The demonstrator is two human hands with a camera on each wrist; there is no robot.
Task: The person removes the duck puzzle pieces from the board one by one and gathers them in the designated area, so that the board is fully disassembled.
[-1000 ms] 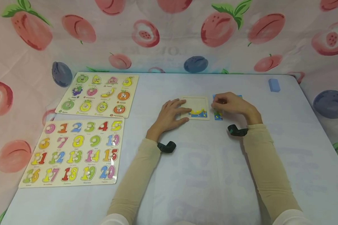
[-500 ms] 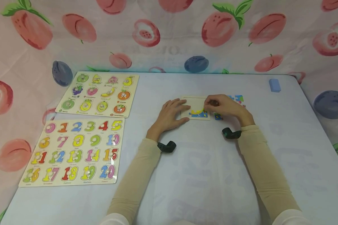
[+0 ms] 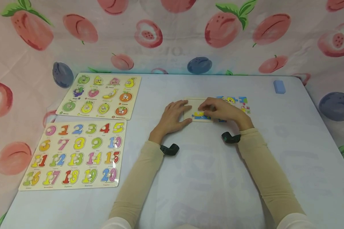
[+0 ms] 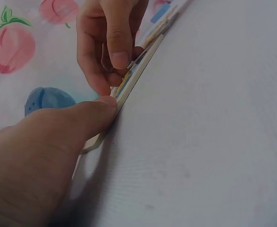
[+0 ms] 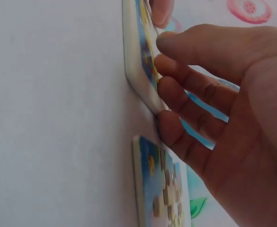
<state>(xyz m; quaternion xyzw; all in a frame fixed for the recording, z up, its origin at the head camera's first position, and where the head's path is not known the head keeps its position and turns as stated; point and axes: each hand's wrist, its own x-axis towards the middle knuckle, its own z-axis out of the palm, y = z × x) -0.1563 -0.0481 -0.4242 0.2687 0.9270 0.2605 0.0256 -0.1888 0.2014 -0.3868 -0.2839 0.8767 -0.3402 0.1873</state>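
Observation:
My left hand (image 3: pixel 173 117) rests spread on the left edge of a small wooden puzzle board (image 3: pixel 192 101). In the left wrist view its thumb (image 4: pixel 100 113) presses the board's near edge. Yellow and blue puzzle pieces (image 3: pixel 200 117) fill the board's lower part, while bare wood shows above. Over the board's right side, my right hand (image 3: pixel 225 109) pinches a small puzzle piece that its fingers largely hide. The right wrist view has the thumb (image 5: pixel 185 45) and curled fingers at the board's edge (image 5: pixel 134 75). Colourful loose pieces (image 3: pixel 243 100) lie right of the board, partly behind the right hand.
A fruit puzzle board (image 3: pixel 98 97) lies at the back left, with a number puzzle board (image 3: pixel 74 156) in front of it. A blue block (image 3: pixel 279 86) sits at the far right of the white-covered table (image 3: pixel 206 187). Behind hangs a fruit-print cloth (image 3: pixel 172 35).
My right hand has moved left from the loose pieces to over the small board, uncovering more of those pieces. The left hand has stayed on the board's left edge.

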